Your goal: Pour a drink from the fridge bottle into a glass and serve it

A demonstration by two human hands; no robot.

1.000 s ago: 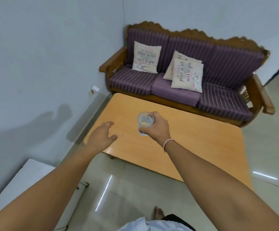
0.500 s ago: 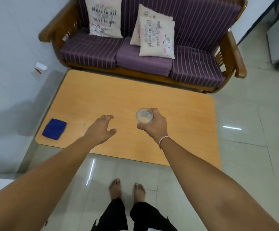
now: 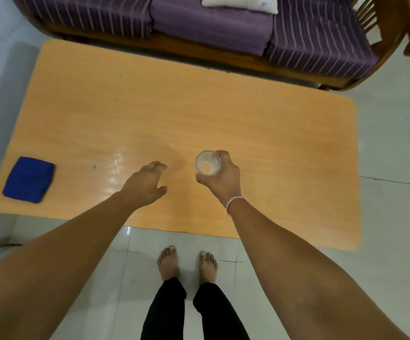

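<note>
Blue cloth [image 3: 28, 179] on wooden table [image 3: 150, 106] near left edge; purple striped sofa [image 3: 211, 23] beyond.

You will find no legible text, label, brand, number or sign. The cushion [image 3: 239, 2] on the sofa [image 3: 199, 23] at twelve o'clock shows only faint pink marks at its edge, too small to read.

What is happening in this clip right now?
A person stands barefoot at a low orange wooden table. Their right hand grips a small clear glass of pale drink over the tabletop. The left hand hovers open beside it. A folded blue cloth lies at the table's left end.
</note>
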